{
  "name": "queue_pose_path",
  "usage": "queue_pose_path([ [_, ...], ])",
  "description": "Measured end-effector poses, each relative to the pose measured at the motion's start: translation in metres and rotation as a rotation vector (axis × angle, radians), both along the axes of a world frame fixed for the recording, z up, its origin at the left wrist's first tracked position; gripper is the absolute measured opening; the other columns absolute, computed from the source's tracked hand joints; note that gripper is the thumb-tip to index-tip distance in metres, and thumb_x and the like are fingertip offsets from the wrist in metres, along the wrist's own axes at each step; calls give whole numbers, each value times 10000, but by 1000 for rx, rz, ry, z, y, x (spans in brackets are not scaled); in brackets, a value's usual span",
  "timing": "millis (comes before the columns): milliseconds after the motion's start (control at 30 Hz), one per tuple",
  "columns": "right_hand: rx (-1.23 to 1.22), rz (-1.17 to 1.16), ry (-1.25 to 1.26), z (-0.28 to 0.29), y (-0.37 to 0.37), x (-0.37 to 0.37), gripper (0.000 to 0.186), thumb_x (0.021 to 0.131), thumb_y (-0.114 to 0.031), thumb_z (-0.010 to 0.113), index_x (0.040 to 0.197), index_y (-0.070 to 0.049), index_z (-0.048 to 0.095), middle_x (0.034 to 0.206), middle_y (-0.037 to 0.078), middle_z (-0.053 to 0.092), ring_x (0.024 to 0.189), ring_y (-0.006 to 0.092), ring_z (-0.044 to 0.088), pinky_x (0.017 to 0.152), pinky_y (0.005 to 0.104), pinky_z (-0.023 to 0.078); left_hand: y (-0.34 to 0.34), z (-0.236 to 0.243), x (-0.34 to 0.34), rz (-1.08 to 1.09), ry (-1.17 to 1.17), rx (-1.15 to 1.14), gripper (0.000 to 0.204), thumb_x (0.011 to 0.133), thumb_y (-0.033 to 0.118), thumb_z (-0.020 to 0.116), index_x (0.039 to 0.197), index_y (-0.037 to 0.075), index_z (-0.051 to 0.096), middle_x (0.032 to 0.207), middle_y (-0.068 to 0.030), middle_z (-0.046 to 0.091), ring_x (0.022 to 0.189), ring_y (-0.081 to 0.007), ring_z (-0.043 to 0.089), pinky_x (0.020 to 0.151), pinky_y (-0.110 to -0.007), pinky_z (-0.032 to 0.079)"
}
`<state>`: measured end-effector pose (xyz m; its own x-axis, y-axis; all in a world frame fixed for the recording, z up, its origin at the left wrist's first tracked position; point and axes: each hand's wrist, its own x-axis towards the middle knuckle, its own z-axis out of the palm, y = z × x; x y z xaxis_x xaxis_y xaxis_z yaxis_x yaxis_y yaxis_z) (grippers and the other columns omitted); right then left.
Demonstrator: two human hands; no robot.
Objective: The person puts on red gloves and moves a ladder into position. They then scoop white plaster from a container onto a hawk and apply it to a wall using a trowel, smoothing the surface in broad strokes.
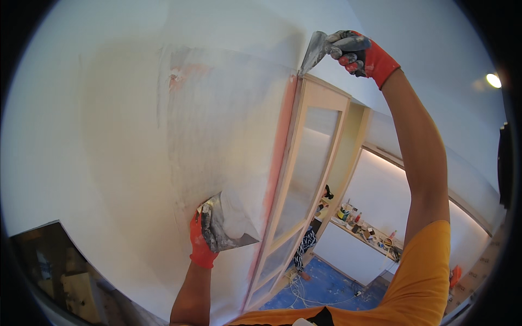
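My right hand (353, 54), in a red glove with grey, smeared fingers, is raised high and closed round a putty knife (314, 52). The blade's tip meets the wall at the top corner of a wooden door frame (326, 93). Lower down, my left hand (204, 236), gloved the same way, grips a wide metal plastering blade (216, 220) that carries a smear of white filler (237, 220). It is held in front of the pale wall (125, 136), near a long reddish strip (281, 136) beside the frame. Grey patches and a reddish spot mark the wall.
Glazed panels (312, 141) fill the wooden frame. Beyond it, a counter (370, 233) bears bottles and tools. A person in a patterned sleeve (305, 247) is low by the doorway, above blue floor covering (331, 282) with white cables. A dark opening (41, 250) lies at lower left.
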<state>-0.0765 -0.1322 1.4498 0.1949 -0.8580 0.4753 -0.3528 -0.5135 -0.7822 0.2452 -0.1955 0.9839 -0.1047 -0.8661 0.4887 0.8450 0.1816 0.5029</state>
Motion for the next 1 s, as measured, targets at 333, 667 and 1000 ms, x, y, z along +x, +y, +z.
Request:
queue_pose_path([
  [333,202,12,-107,40,-51,12,209,992,-284,514,1034,-92,586,790,69,598,519,66,518,361,173,429,-5,10,3,883,-492,-719,323,965,92,526,1256,-44,561,1187,-197,637,1072,-340,636,928,-389,508],
  [667,91,-198,45,26,-41,88,349,1035,-362,465,1209,-78,568,901,68,592,592,82,546,398,185,462,-11,4,7,724,-465,-686,336,1030,168,470,1285,-38,546,1222,-199,622,1101,-326,620,980,-386,476],
  [1000,71,10,77,28,-48,166,268,1046,-299,412,924,-136,586,720,64,611,467,101,497,355,223,378,-16,-3,6,-19,-120,-245,372,1044,247,502,1297,-22,544,1231,-123,613,1120,-202,597,995,-348,457],
])
